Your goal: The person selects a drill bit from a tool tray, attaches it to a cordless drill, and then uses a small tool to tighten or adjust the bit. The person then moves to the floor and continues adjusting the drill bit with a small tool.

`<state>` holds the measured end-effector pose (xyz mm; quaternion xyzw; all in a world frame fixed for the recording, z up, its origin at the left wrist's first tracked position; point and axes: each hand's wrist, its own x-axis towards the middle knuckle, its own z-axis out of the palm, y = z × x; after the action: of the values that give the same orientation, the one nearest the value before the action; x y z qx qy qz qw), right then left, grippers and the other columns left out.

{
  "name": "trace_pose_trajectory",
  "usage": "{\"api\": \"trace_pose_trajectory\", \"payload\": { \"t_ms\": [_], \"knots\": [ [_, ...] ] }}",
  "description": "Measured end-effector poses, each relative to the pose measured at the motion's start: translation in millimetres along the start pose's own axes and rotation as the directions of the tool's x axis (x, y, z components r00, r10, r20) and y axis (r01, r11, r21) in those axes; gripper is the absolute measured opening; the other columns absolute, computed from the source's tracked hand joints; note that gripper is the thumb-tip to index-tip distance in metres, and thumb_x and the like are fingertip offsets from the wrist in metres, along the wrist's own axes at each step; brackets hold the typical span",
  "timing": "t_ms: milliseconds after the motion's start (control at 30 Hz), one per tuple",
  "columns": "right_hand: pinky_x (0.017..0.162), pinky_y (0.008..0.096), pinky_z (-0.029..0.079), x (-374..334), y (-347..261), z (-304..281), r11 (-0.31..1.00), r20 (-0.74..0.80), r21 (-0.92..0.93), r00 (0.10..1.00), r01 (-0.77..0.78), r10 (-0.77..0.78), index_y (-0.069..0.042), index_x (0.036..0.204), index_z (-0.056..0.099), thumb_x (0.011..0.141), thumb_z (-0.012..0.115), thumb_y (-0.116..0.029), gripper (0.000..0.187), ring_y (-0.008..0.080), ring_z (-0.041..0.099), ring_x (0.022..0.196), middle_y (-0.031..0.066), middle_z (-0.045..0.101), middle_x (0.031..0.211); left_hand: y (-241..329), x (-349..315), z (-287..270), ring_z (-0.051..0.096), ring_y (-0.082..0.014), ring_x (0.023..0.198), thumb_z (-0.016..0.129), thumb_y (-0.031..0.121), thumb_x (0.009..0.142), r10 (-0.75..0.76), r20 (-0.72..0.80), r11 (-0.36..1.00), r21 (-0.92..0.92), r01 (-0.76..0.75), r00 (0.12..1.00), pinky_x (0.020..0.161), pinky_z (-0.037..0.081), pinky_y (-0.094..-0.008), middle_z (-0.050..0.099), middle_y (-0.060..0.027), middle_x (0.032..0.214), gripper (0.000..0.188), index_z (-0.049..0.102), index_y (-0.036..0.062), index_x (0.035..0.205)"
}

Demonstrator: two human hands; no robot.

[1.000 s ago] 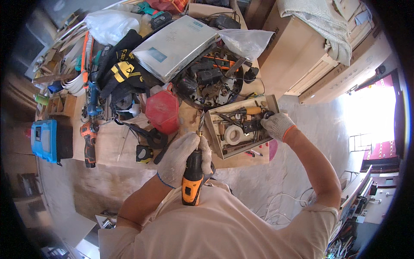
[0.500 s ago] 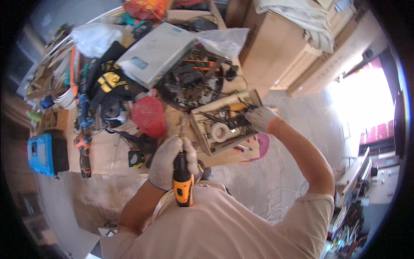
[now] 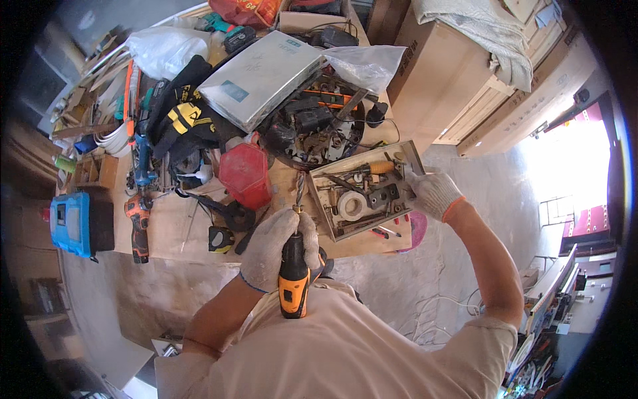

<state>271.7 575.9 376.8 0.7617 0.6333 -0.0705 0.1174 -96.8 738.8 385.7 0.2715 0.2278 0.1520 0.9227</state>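
My gloved left hand (image 3: 276,247) is clamped around the orange-and-black cordless drill (image 3: 293,279) close to my chest, bit pointing up and away. Farther out, my gloved right hand (image 3: 432,191) grips the right rim of the shallow parts tray (image 3: 332,223), which lies just right of the drill bit (image 3: 299,189); a tape roll (image 3: 352,205) sits inside.

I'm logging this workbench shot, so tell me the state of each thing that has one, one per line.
Orange drill: gripped in the left hand, bit up.
Wooden tray: open, full of tools; right hand reaches in.
Tape roll: lying flat in the tray.
Second drill: lying unheld on the bench.
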Motion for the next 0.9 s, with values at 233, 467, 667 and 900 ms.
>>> {"api": "trace_pose_trajectory", "payload": {
  "t_ms": [233, 467, 667, 900],
  "knots": [
    [0.078, 0.048, 0.062, -19.5, -19.3, -11.3, 0.882, -0.263, 0.472, 0.958, 0.02, 0.118, -0.008, 0.126, 0.073, 0.093, 0.076, -0.016, 0.034, 0.0384, 0.078, 0.085, 0.0158, 0.077, 0.094, 1.5, 3.0, 11.7, 0.07, -0.0246, 0.066, 0.054, 0.035, 0.117, 0.075, -0.006, 0.979, 0.192, -0.072, 0.997, 0.064, 0.061, -0.04, 0.071, -0.0104, 0.087, 0.034, 0.063, 0.0034, 0.127],
    [0.081, 0.0339, 0.063, -33.3, -90.0, -48.6, 0.386, -0.257, 0.917, 0.895, 0.106, 0.364, -0.001, 0.128, 0.078, 0.096, 0.07, 0.0, 0.033, 0.0193, 0.078, 0.089, 0.0108, 0.08, 0.102, -1.6, 6.5, 23.1, 0.07, -0.0238, 0.066, 0.052, 0.03, 0.118, 0.093, -0.028, 0.955, 0.284, -0.081, 0.995, 0.062, 0.061, -0.0392, 0.071, -0.0101, 0.087, 0.032, 0.062, 0.002, 0.129],
    [0.09, 0.0309, 0.064, -46.7, -149.5, -82.5, 0.288, -0.406, 0.904, 0.844, 0.315, 0.35, 0.001, 0.127, 0.078, 0.097, 0.071, 0.005, 0.032, 0.0177, 0.081, 0.104, 0.014, 0.084, 0.115, -4.0, 7.7, 29.5, 0.07, -0.0233, 0.066, 0.052, 0.028, 0.118, 0.052, -0.062, 0.959, 0.283, -0.033, 0.997, 0.065, 0.062, -0.0401, 0.071, -0.0109, 0.089, 0.027, 0.061, 0.0017, 0.121],
    [0.08, 0.0394, 0.065, -39.2, -153.2, -69.9, 0.763, -0.735, 0.489, 0.671, 0.424, 0.098, 0.001, 0.125, 0.077, 0.089, 0.079, 0.0, 0.037, 0.0298, 0.081, 0.098, 0.0118, 0.081, 0.119, -9.7, 9.6, 34.9, 0.074, -0.0188, 0.073, 0.055, 0.028, 0.118, 0.05, -0.064, 0.966, 0.255, -0.032, 0.997, 0.065, 0.063, -0.0346, 0.075, -0.0103, 0.095, 0.032, 0.063, -0.0014, 0.126]
  ]
}}
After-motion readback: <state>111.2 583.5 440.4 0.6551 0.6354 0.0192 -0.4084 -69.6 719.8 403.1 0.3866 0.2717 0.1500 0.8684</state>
